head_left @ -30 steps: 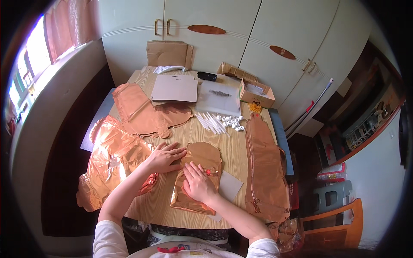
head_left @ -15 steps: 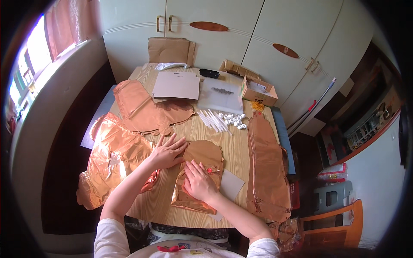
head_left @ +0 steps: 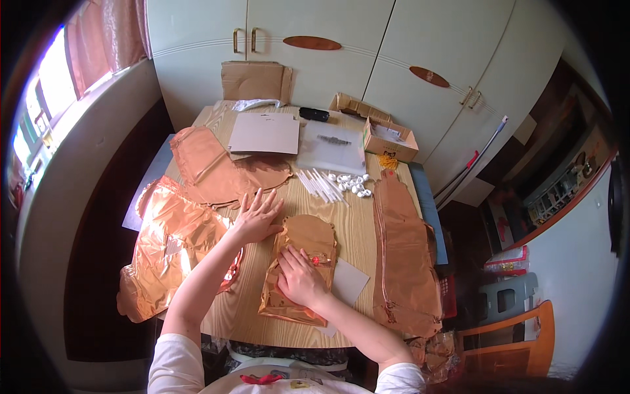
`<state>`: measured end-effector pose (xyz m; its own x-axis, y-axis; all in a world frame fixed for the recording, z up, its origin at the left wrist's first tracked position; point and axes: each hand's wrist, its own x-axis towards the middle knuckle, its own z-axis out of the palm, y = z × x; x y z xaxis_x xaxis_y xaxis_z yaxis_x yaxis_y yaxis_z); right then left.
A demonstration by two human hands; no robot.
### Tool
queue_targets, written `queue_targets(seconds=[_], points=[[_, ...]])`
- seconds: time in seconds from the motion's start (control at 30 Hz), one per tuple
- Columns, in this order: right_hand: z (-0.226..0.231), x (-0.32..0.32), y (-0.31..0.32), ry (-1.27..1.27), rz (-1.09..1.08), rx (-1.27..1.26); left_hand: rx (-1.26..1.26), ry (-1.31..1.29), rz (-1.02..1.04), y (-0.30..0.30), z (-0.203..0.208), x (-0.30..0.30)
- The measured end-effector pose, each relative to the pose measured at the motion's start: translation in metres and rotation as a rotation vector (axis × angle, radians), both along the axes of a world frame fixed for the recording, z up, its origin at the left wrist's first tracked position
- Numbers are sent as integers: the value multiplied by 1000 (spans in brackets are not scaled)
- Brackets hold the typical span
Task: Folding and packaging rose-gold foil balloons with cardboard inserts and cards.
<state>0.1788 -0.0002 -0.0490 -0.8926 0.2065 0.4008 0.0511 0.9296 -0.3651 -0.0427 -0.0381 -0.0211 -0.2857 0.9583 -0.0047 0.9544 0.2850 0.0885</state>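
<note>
A folded copper-coloured foil balloon lies before me, its far end rounded and its near end shiny. My right hand rests on the balloon with fingers stretched out flat, gripping nothing. A small red mark shows on the foil beside those fingers. Just off the balloon's far left corner, my left hand is open, fingers spread over the table and near the foil behind it. A white card sticks out from under the balloon's right side. Left of my left forearm spreads a larger, crumpled shiny foil balloon.
Flat copper foil balloons lie at the back left and along the right edge. White sticks and several white cups sit mid-table. Behind them are a grey-white card, a clear bag and a cardboard box.
My left hand has moved slightly away from the folded balloon toward the far side, its fingers spreading wider. My right hand stays flat on the balloon. The view has shifted a little.
</note>
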Motion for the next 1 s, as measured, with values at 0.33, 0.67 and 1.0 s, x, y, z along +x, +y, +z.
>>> queue_targets(seconds=[0.33, 0.67, 1.0], points=[[-4, 0, 3, -17, 4, 30, 385, -141, -158, -49, 12, 53], [-19, -3, 10, -9, 19, -13, 451, -182, -515, -114, 9, 141], [41, 37, 59, 85, -134, -188, 291, -159, -609, -96, 27, 136]])
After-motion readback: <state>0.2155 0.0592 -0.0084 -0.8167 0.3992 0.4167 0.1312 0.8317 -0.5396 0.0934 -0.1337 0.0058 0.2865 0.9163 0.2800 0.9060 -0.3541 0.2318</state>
